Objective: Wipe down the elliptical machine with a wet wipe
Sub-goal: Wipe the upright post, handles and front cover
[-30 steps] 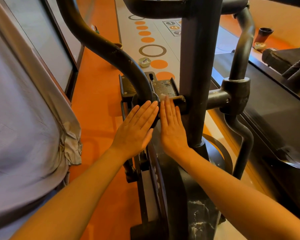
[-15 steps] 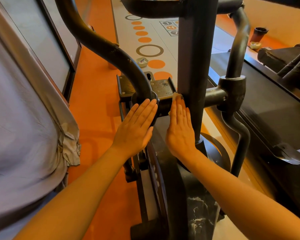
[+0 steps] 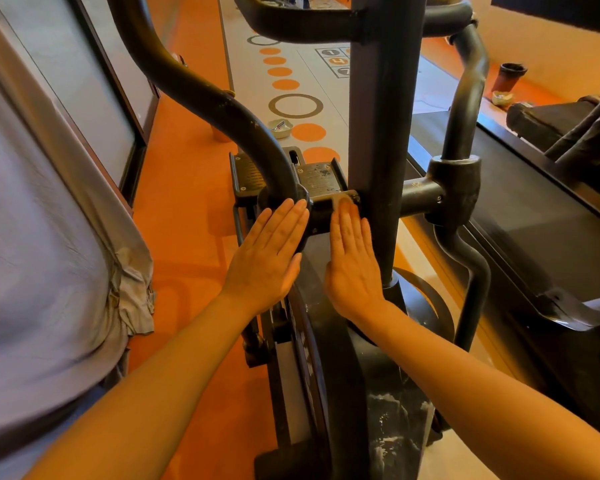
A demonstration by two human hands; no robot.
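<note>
We look down on the elliptical machine, its dark central column rising between our forearms; we lay our left hand flat, fingers straight and together, against the round black hub where the curved left handlebar meets the cross axle; it grasps nothing. We hold our right hand just as flat, fingers extended along the short axle section just left of the column; under its fingertips a pale sliver shows, which looks like the wet wipe, pressed onto the axle rather than pinched; most of it is hidden by the fingers, so we cannot tell its full outline. The two hands lie side by side, near but apart. Beyond the fingertips a grey plate on the machine carries small print too fine for us to read. On the pale floor strip ahead we see orange dots, a brown ring and a numbered grid where we read "1" and "4"; a further digit is half hidden by the column. A small white dish sits on the strip near the ring; a dark cup stands at the far right beside a treadmill; a grey shirt fills the left edge.
</note>
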